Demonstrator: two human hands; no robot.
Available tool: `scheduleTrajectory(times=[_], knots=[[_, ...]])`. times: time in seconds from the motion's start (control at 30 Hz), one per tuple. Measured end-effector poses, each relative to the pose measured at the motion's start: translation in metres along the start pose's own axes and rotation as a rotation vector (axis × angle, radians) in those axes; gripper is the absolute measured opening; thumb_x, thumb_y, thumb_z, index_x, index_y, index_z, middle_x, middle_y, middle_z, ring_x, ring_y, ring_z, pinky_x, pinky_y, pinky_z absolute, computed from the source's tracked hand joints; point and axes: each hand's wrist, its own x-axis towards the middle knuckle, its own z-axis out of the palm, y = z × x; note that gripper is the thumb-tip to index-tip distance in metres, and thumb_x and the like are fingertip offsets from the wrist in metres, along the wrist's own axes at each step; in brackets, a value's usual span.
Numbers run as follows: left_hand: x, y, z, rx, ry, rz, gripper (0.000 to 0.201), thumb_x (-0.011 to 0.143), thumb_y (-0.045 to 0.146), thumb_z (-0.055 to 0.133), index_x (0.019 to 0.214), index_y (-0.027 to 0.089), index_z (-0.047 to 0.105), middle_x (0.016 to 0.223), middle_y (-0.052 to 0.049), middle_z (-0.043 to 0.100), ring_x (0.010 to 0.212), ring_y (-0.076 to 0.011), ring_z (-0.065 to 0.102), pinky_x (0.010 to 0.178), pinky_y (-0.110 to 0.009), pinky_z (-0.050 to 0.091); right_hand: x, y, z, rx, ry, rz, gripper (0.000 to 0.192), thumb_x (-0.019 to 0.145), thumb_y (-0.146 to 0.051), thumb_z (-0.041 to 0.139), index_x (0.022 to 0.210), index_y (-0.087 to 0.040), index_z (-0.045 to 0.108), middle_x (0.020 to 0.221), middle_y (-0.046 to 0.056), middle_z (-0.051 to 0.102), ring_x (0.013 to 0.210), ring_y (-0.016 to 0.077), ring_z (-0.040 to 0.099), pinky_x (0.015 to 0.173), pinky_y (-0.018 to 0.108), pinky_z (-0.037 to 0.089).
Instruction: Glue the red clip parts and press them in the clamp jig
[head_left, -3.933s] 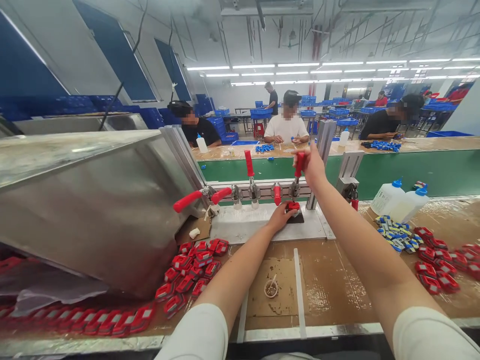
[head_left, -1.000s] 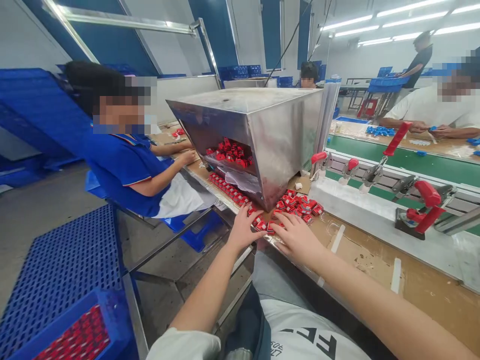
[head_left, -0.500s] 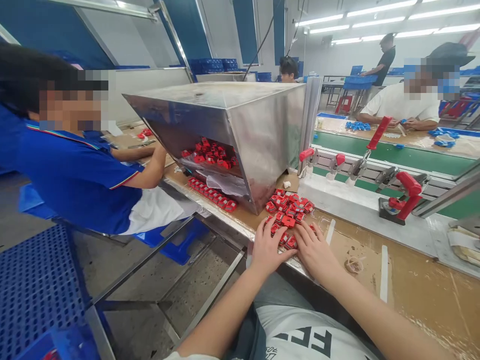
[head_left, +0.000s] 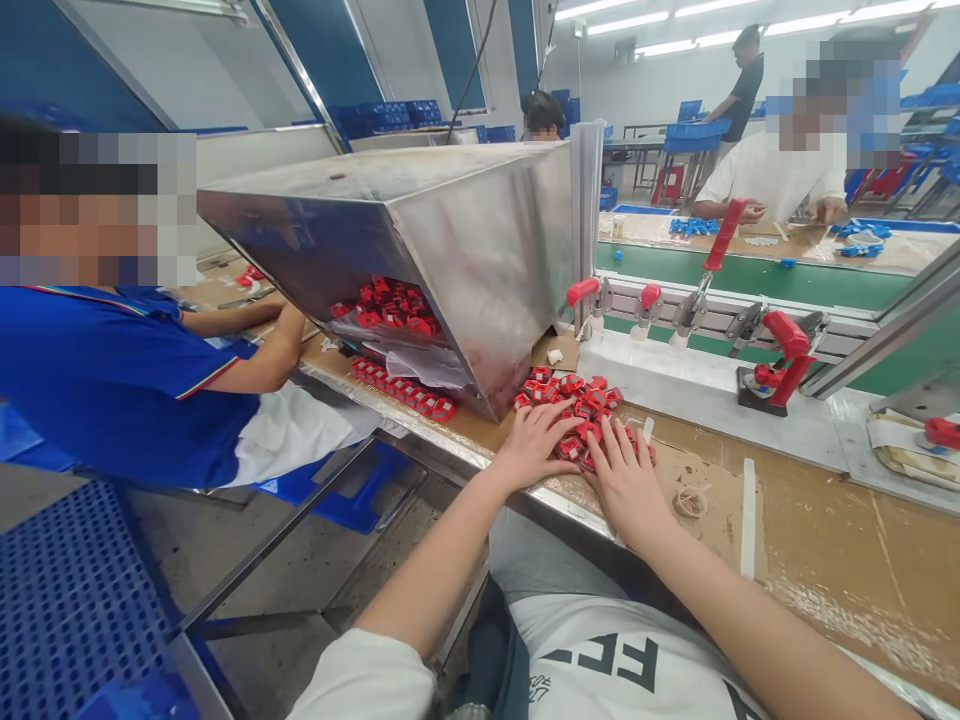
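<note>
A loose pile of small red plastic parts (head_left: 592, 398), some with grey metal-looking faces, lies on the cardboard-covered bench in front of me. My left hand (head_left: 534, 442) rests on the pile's near left side, fingers spread over several parts. On the right side, my right hand (head_left: 624, 475) lies flat with its fingers apart, touching the parts there. Neither hand grips a part that I can make out; parts under the fingers are hidden. Left of the pile, a row of red parts (head_left: 401, 388) lines the bench below a sheet-metal hopper (head_left: 495, 270).
More red parts (head_left: 394, 305) fill the hopper's opening. Red-handled toggle clamps (head_left: 720, 240) stand on a metal rail behind the bench. A rubber band bundle (head_left: 690, 502) lies right of my hand. A person in blue (head_left: 135, 370) sits at left; another works across the green conveyor (head_left: 675, 265).
My left hand has turned more across the pile, and my right hand has shifted to its right side with fingers spread. The pile looks more spread out; the camera view has shifted.
</note>
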Motion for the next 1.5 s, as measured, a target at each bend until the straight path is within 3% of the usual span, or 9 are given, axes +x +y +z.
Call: scheduleTrajectory(times=[0.27, 0.67, 0.77, 0.83, 0.93, 1.03, 1.13, 1.3, 1.5], knots=[[0.032, -0.014, -0.002, 0.099, -0.035, 0.171, 0.071, 0.088, 0.064, 0.068, 0.151, 0.034, 0.052, 0.164, -0.009, 0.042, 0.146, -0.0325, 0.041, 0.124, -0.052, 0.024, 0.021, 0.003, 0.009, -0.031, -0.017, 0.053, 0.057, 0.1, -0.017, 0.045, 0.155, -0.002, 0.045, 0.163, 0.028, 0.036, 0.155, 0.0412, 0.03, 0.123, 0.064, 0.026], [0.016, 0.001, 0.002, 0.105, 0.107, -0.015, 0.079, 0.083, 0.07, 0.069, 0.146, 0.024, 0.057, 0.161, -0.016, 0.046, 0.151, -0.0356, 0.037, 0.123, -0.054, 0.026, 0.037, 0.009, -0.01, -0.085, -0.113, 0.071, 0.048, 0.098, -0.017, 0.048, 0.142, -0.001, 0.059, 0.151, 0.032, 0.052, 0.142, 0.0427, 0.05, 0.112, 0.063, 0.042], [-0.009, -0.006, -0.007, 0.027, 0.151, -0.021, 0.068, 0.081, 0.069, 0.071, 0.137, 0.031, 0.064, 0.151, -0.01, 0.058, 0.144, -0.0334, 0.047, 0.123, -0.052, 0.03, 0.033, 0.012, -0.022, -0.14, -0.078, 0.039, 0.048, 0.093, -0.017, 0.056, 0.135, 0.003, 0.062, 0.147, 0.036, 0.053, 0.137, 0.0467, 0.053, 0.112, 0.064, 0.042], [-0.038, -0.024, -0.015, -0.02, 0.224, -0.107, 0.048, 0.078, 0.065, 0.074, 0.116, 0.037, 0.073, 0.127, -0.003, 0.073, 0.125, -0.03, 0.062, 0.115, -0.049, 0.041, 0.022, 0.012, -0.031, -0.12, -0.01, -0.021, 0.049, 0.091, -0.022, 0.06, 0.134, 0.001, 0.063, 0.147, 0.036, 0.053, 0.137, 0.0474, 0.053, 0.113, 0.065, 0.041], [-0.083, -0.073, -0.031, 0.016, 0.409, -0.38, 0.029, 0.077, 0.057, 0.073, 0.087, 0.03, 0.072, 0.099, -0.003, 0.074, 0.105, -0.0302, 0.067, 0.104, -0.053, 0.048, 0.002, 0.007, -0.045, 0.028, 0.059, -0.244, 0.044, 0.097, -0.03, 0.056, 0.134, -0.009, 0.064, 0.147, 0.025, 0.058, 0.139, 0.0396, 0.052, 0.116, 0.058, 0.042], [-0.108, -0.138, -0.054, 0.072, 0.634, -0.701, 0.023, 0.091, 0.04, 0.052, 0.091, 0.021, 0.066, 0.111, -0.013, 0.066, 0.119, -0.034, 0.058, 0.111, -0.06, 0.041, -0.012, -0.007, -0.049, 0.157, 0.064, -0.407, 0.035, 0.1, -0.03, 0.053, 0.128, -0.016, 0.067, 0.139, 0.017, 0.065, 0.134, 0.0336, 0.057, 0.115, 0.052, 0.046], [-0.111, -0.202, -0.074, 0.053, 0.709, -0.905, 0.025, 0.092, 0.028, 0.046, 0.108, 0.02, 0.064, 0.12, -0.013, 0.062, 0.128, -0.0303, 0.052, 0.119, -0.055, 0.035, -0.008, -0.029, -0.04, 0.233, 0.055, -0.491, 0.029, 0.098, -0.025, 0.055, 0.123, -0.017, 0.068, 0.135, 0.016, 0.066, 0.131, 0.0332, 0.059, 0.112, 0.052, 0.049], [-0.105, -0.279, -0.091, -0.036, 0.639, -1.056, 0.034, 0.084, 0.023, 0.055, 0.117, 0.018, 0.061, 0.12, -0.013, 0.062, 0.126, -0.0293, 0.054, 0.115, -0.046, 0.042, 0.041, -0.081, -0.013, 0.359, 0.059, -0.612, 0.035, 0.095, -0.018, 0.059, 0.13, -0.015, 0.064, 0.145, 0.018, 0.059, 0.139, 0.0322, 0.052, 0.114, 0.053, 0.048], [-0.105, -0.328, -0.082, -0.099, 0.557, -1.132, 0.04, 0.083, 0.029, 0.062, 0.121, 0.016, 0.06, 0.127, -0.016, 0.06, 0.133, -0.0315, 0.052, 0.115, -0.044, 0.041, 0.151, -0.162, 0.031, 0.396, 0.107, -0.622, 0.047, 0.092, -0.012, 0.062, 0.138, -0.011, 0.059, 0.155, 0.021, 0.05, 0.149, 0.0325, 0.041, 0.122, 0.052, 0.039]])
